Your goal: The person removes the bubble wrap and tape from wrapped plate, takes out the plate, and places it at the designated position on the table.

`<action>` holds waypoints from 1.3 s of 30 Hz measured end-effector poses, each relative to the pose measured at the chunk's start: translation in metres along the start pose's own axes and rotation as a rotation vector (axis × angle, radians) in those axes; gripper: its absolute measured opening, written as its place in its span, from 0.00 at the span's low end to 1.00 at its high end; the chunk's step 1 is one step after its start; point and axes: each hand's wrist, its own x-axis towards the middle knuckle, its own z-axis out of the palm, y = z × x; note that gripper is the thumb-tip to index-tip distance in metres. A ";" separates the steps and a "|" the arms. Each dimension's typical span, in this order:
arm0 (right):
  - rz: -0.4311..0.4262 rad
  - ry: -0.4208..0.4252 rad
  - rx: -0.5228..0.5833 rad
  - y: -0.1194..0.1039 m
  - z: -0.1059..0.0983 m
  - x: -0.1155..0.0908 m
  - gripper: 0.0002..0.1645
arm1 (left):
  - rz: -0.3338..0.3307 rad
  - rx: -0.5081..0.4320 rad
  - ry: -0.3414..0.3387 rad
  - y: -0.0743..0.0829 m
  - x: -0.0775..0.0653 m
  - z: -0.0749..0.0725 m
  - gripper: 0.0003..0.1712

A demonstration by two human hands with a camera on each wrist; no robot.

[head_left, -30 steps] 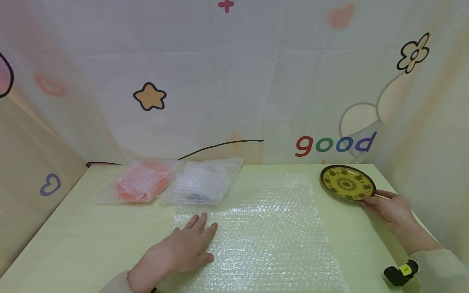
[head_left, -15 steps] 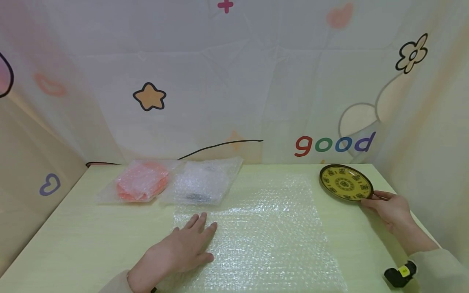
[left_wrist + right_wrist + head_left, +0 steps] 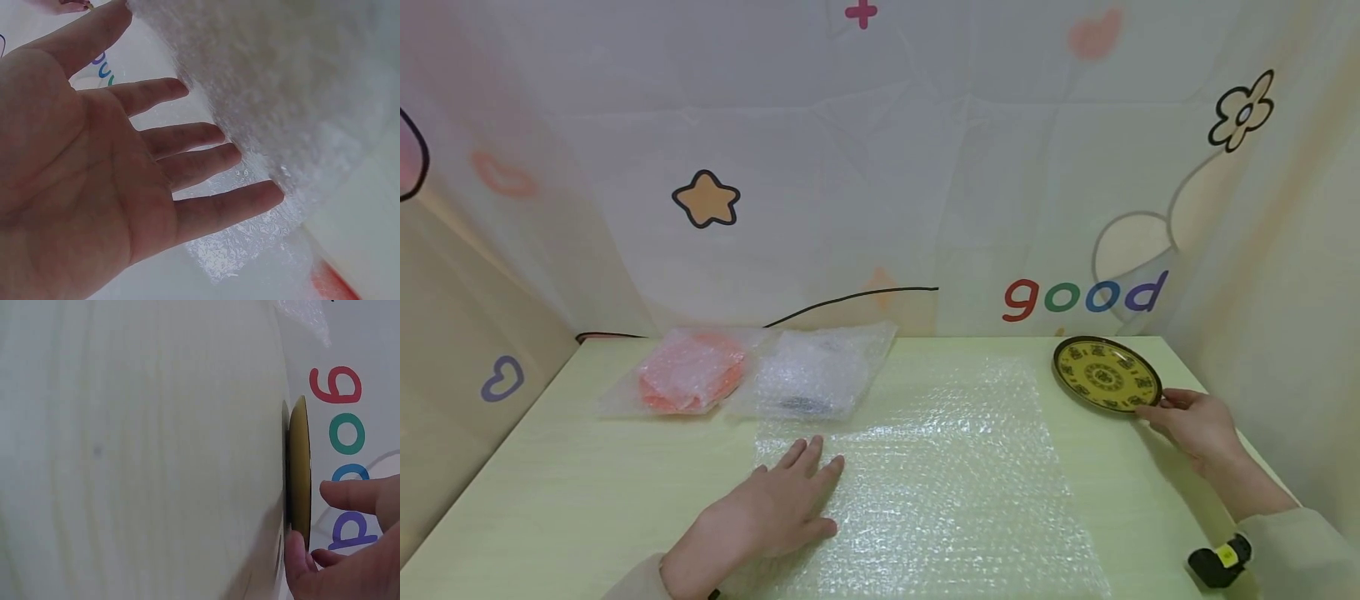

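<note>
My left hand point(image 3: 778, 508) rests palm down with spread fingers on the left edge of a sheet of bubble wrap point(image 3: 940, 483). In the left wrist view its straight fingertips point(image 3: 269, 190) touch the wrap's edge. At the table's back right, my right hand point(image 3: 1198, 429) holds a round yellow plate point(image 3: 1107, 375) with a dark patterned rim by its near right edge. The right wrist view shows the plate point(image 3: 300, 469) edge-on, with the thumb or a fingertip point(image 3: 295, 547) at its rim and another finger apart from it. Whether the plate touches the table, I cannot tell.
A red item in bubble wrap point(image 3: 692, 372) and another bubble-wrapped bundle point(image 3: 808, 375), dark at its front, lie side by side at the back left. A printed curtain point(image 3: 850, 183) encloses the pale table point(image 3: 572, 492) at back and sides.
The right hand and the plate have shifted slightly left. My left hand and the bubble wrap stay where they were.
</note>
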 end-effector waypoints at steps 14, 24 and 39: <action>-0.289 0.091 -0.255 -0.025 0.029 -0.012 0.44 | 0.001 0.015 0.007 0.000 0.000 0.001 0.44; -0.351 -0.005 -0.239 -0.042 0.045 -0.025 0.43 | -0.007 0.021 0.000 0.001 0.000 -0.002 0.44; -0.521 -0.162 -0.311 -0.061 0.068 -0.047 0.36 | -0.004 0.035 -0.003 0.002 0.001 -0.004 0.44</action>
